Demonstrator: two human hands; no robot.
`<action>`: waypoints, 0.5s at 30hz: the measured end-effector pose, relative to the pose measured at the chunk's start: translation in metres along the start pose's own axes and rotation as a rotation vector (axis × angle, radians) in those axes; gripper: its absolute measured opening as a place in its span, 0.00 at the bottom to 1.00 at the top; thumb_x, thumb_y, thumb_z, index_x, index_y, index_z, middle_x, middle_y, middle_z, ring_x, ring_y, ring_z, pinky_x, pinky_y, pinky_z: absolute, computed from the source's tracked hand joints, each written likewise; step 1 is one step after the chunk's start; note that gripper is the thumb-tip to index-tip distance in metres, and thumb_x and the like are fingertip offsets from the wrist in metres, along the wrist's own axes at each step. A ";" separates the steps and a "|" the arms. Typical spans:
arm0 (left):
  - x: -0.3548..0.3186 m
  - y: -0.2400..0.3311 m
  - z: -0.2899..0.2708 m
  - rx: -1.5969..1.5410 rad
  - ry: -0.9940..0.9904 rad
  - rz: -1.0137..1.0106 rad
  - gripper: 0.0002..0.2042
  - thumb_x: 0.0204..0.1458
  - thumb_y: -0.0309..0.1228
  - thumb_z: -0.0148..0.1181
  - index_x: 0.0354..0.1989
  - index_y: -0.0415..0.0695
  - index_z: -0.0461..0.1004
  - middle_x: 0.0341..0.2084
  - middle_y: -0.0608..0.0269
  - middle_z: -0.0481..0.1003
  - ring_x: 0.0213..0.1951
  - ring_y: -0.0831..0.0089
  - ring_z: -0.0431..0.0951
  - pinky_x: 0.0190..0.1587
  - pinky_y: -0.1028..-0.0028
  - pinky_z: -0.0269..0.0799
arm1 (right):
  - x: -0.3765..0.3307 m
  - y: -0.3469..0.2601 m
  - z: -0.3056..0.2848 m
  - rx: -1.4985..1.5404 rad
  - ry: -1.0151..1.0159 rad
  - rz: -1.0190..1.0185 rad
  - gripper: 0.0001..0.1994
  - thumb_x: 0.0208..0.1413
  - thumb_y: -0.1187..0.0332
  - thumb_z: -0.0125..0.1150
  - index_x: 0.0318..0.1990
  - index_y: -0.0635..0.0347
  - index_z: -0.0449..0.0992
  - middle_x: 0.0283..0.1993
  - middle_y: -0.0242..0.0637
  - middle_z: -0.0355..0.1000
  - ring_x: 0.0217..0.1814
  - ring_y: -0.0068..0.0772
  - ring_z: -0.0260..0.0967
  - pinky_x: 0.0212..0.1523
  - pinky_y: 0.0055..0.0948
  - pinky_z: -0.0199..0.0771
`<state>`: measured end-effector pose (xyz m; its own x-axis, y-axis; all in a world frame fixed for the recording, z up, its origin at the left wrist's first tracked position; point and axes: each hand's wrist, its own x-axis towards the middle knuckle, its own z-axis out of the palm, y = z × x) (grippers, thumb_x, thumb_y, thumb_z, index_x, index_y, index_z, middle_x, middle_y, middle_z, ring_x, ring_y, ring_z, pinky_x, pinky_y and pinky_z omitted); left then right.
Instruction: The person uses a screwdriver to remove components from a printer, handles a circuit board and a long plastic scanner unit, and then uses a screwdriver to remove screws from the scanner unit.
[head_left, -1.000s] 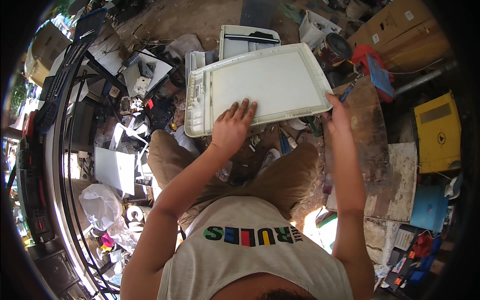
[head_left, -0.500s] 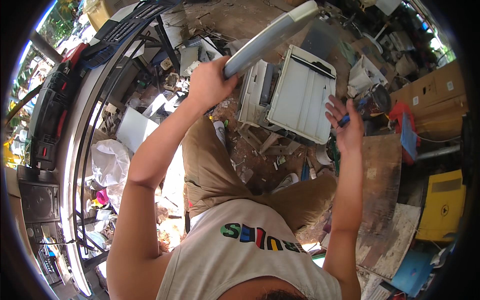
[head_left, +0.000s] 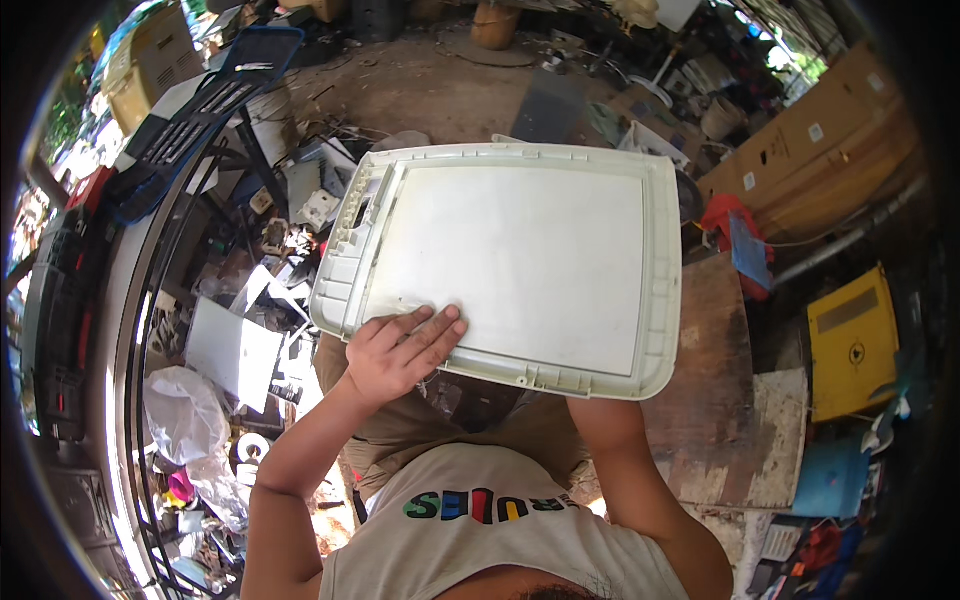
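Note:
A large off-white scanner lid (head_left: 510,260) lies spread out in front of me, its flat white pad facing up and a ribbed plastic rim around it. My left hand (head_left: 398,350) grips the near left edge, fingers over the pad and the thumb out of sight below. Under the lid's near right part, my right forearm (head_left: 610,425) disappears, so that hand and whatever it holds are hidden. The lid also covers the machine on the ground beyond my knees.
A dark metal frame (head_left: 150,300) runs along my left, with a clear plastic bag (head_left: 190,410) beside it. On the right are a worn wooden board (head_left: 710,370), a yellow case (head_left: 853,340) and long cardboard boxes (head_left: 800,140). Scrap litters the ground.
The lid, held up edge-on in my left hand before, has come down and turned flat, pad upward. My right hand, earlier in sight with a blue-handled tool, has gone beneath it.

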<state>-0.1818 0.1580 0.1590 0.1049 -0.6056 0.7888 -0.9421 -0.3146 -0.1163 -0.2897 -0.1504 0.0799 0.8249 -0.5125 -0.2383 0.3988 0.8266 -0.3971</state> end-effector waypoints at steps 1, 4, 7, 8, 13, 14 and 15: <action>-0.003 0.002 0.000 0.009 -0.009 0.027 0.17 0.48 0.31 0.56 0.48 0.52 0.79 0.47 0.70 0.80 0.41 0.74 0.79 0.38 0.78 0.70 | -0.023 -0.004 -0.013 -0.003 0.011 0.004 0.24 0.60 0.55 0.57 0.60 0.55 0.66 0.62 0.42 0.67 0.64 0.51 0.64 0.61 0.47 0.66; -0.012 0.008 0.007 -0.006 -0.041 0.088 0.16 0.49 0.32 0.57 0.47 0.55 0.79 0.46 0.73 0.80 0.41 0.74 0.78 0.38 0.78 0.69 | -0.080 -0.015 -0.054 -0.008 0.076 -0.004 0.24 0.60 0.55 0.57 0.60 0.55 0.66 0.62 0.41 0.67 0.64 0.50 0.64 0.61 0.47 0.66; -0.012 0.010 0.013 -0.021 -0.055 0.119 0.15 0.49 0.33 0.57 0.47 0.57 0.79 0.46 0.75 0.79 0.42 0.75 0.78 0.38 0.79 0.69 | -0.114 -0.021 -0.082 -0.004 0.121 -0.022 0.24 0.60 0.55 0.57 0.60 0.55 0.66 0.62 0.41 0.67 0.64 0.50 0.64 0.60 0.47 0.67; -0.011 0.010 0.014 -0.020 -0.048 0.122 0.15 0.50 0.33 0.57 0.47 0.59 0.80 0.46 0.77 0.79 0.42 0.77 0.77 0.37 0.80 0.68 | -0.122 -0.024 -0.085 -0.017 0.131 -0.032 0.24 0.60 0.55 0.57 0.60 0.55 0.66 0.62 0.41 0.67 0.64 0.50 0.64 0.60 0.47 0.67; -0.007 0.013 0.018 -0.029 -0.032 0.146 0.14 0.50 0.34 0.57 0.46 0.59 0.80 0.46 0.78 0.79 0.41 0.78 0.77 0.37 0.80 0.68 | -0.137 -0.028 -0.092 -0.026 0.143 -0.044 0.24 0.60 0.54 0.56 0.59 0.55 0.66 0.61 0.41 0.68 0.63 0.49 0.64 0.60 0.47 0.67; -0.006 0.014 0.019 -0.035 -0.032 0.147 0.14 0.50 0.33 0.57 0.46 0.59 0.80 0.46 0.78 0.79 0.41 0.78 0.77 0.37 0.80 0.69 | -0.140 -0.028 -0.094 -0.026 0.143 -0.040 0.24 0.60 0.54 0.56 0.59 0.55 0.66 0.61 0.41 0.68 0.63 0.49 0.64 0.60 0.47 0.67; -0.004 0.015 0.020 -0.041 -0.032 0.147 0.14 0.50 0.33 0.57 0.46 0.58 0.80 0.46 0.78 0.79 0.41 0.77 0.77 0.37 0.80 0.69 | -0.139 -0.030 -0.094 -0.033 0.145 -0.041 0.24 0.60 0.54 0.56 0.59 0.55 0.66 0.61 0.41 0.68 0.63 0.49 0.64 0.60 0.47 0.67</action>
<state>-0.1898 0.1416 0.1421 -0.0261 -0.6661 0.7454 -0.9600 -0.1911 -0.2044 -0.4544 -0.1256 0.0415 0.7410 -0.5759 -0.3454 0.4157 0.7973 -0.4376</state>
